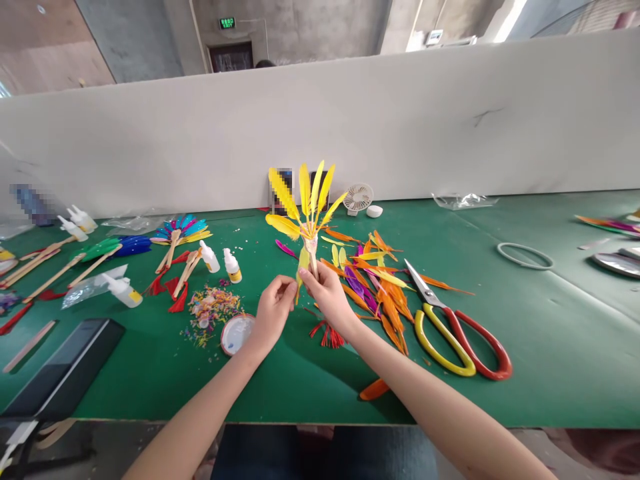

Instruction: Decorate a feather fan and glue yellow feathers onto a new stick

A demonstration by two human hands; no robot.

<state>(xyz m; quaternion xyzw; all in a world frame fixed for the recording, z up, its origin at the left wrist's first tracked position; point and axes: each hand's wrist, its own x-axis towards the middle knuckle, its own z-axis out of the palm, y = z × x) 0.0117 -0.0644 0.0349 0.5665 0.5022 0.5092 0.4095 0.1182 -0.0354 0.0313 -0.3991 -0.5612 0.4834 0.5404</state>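
My right hand [327, 297] grips the wooden handle [311, 252] of a fan of yellow feathers [314, 193], which stands upright and spread out over the green table. A separate yellow-green feather [303, 261] points downward beside the handle, against the fingertips of my right hand. Just left of it is my left hand [277, 303], with fingers curled together; whatever is between them, if anything, is too small to make out. Red tassel threads [329, 333] lie below my right hand. Loose orange [393, 303] and purple feathers [356, 287] are scattered to its right.
Large scissors [440, 320] lie open at the right, near a grey ring [525, 255]. Glue bottles [233, 265], colourful scraps [213, 310], a white lid [237, 335], finished feather fans [183, 230] and a black box [65, 367] are at the left. A small fan [359, 197] stands by the white partition [320, 127].
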